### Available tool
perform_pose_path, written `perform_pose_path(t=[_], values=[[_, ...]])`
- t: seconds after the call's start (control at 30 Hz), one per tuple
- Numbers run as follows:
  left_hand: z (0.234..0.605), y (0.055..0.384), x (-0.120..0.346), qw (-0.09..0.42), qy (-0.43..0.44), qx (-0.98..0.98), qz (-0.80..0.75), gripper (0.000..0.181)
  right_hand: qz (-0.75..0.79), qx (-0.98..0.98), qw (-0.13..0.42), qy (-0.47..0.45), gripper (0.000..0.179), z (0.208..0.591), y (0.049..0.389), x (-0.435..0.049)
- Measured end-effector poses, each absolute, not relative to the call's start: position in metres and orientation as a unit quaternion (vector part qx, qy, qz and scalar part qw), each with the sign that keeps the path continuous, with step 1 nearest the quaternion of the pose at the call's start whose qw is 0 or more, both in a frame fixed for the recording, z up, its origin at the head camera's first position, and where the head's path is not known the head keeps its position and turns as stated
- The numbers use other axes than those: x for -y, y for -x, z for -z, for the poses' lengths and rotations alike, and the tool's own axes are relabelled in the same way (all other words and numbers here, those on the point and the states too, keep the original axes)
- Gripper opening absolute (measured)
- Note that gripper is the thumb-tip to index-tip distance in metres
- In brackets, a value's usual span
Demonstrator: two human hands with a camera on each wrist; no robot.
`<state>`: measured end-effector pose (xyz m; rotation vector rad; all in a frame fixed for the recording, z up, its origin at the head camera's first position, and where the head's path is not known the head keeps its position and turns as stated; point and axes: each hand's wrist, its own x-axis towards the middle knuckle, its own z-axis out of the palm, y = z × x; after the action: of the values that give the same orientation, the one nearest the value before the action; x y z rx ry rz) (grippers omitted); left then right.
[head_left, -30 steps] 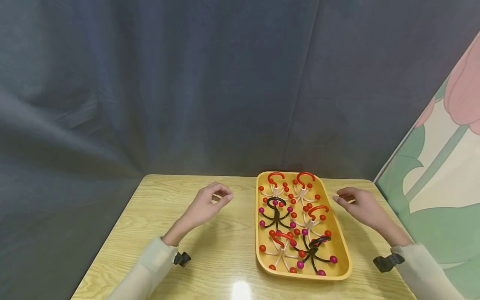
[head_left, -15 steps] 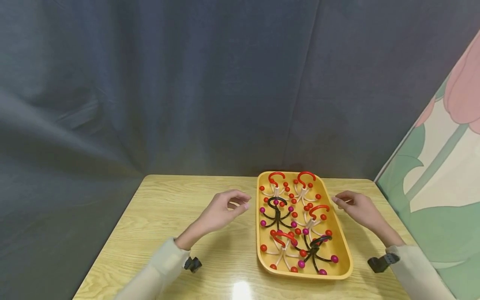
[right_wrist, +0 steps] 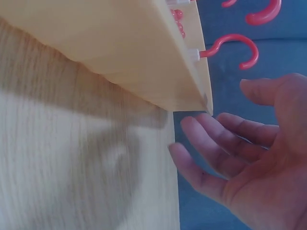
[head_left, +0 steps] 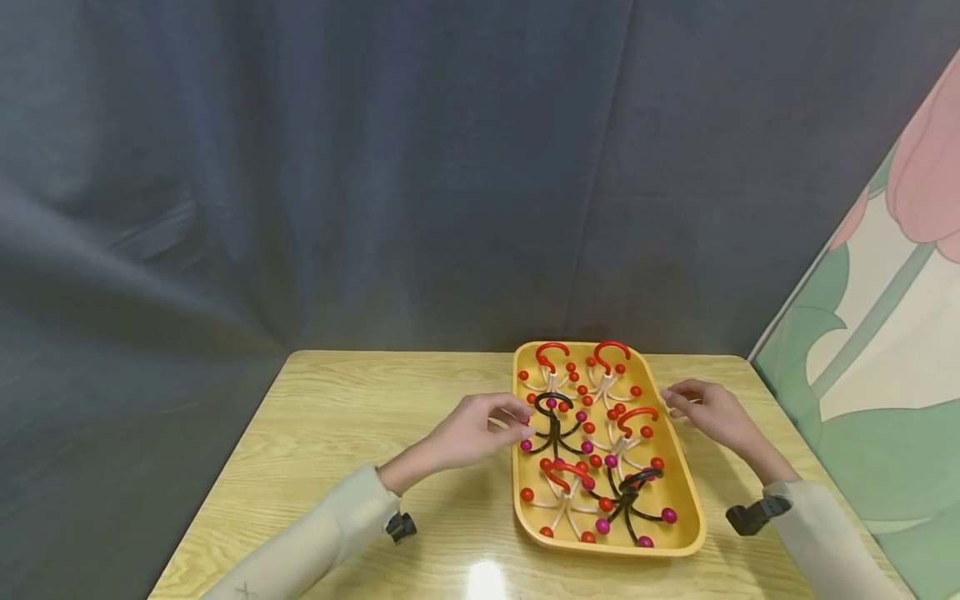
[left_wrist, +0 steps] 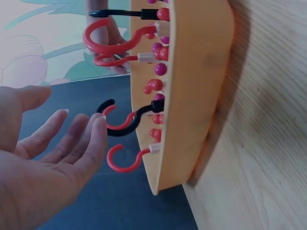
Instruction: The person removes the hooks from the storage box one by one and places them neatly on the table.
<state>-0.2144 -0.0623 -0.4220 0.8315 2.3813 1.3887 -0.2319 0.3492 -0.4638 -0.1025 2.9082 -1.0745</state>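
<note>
A yellow tray [head_left: 684, 492] holds several small rotating hook hangers with splayed, ball-tipped arms. Two are black with magenta balls: a middle one [head_left: 555, 427] and a front one [head_left: 627, 497]. The others, such as the front-left hanger [head_left: 566, 500], have white arms, red hooks and red balls. My left hand [head_left: 480, 432] reaches over the tray's left rim, thumb and fingers apart, beside the middle black hanger. In the left wrist view its fingertips lie close to the black hook [left_wrist: 125, 131]. My right hand [head_left: 708, 410], fingers loosely bent and holding nothing, hovers by the tray's right rim.
The tray stands on a light wooden table [head_left: 360, 417], right of its middle. A dark curtain [head_left: 450, 183] hangs behind the table's far edge. At the right is a flower-patterned panel [head_left: 892, 350].
My left hand has moved right, from over the bare wood to the tray's left rim. The right hand has shifted slightly left toward the tray. The hangers stay in place.
</note>
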Motion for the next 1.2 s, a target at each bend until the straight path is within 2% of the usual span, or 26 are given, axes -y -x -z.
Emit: perform_pose_path(t=[0.17,0.43,0.7,0.93,1.2], values=[[0.421,0.215,0.054,0.147,-0.284,-0.815,-0.484,0.026,0.393,-0.917,0.064,0.016,0.057,0.467,0.236,-0.351],[0.430,0.204,0.039,0.164,-0.262,-0.827,-0.469,0.048,0.466,-0.875,0.130,0.001,0.057,0.467,0.238,-0.358],[0.440,0.197,0.032,0.193,-0.267,-0.809,-0.487,0.044,0.518,-0.837,0.176,-0.016,0.061,0.472,0.245,-0.367],[0.444,0.191,0.025,0.194,-0.263,-0.802,-0.500,0.043,0.527,-0.830,0.179,-0.036,0.066,0.472,0.247,-0.367],[0.443,0.187,0.020,0.193,-0.259,-0.810,-0.490,0.033,0.548,-0.811,0.202,-0.027,0.074,0.475,0.252,-0.371]])
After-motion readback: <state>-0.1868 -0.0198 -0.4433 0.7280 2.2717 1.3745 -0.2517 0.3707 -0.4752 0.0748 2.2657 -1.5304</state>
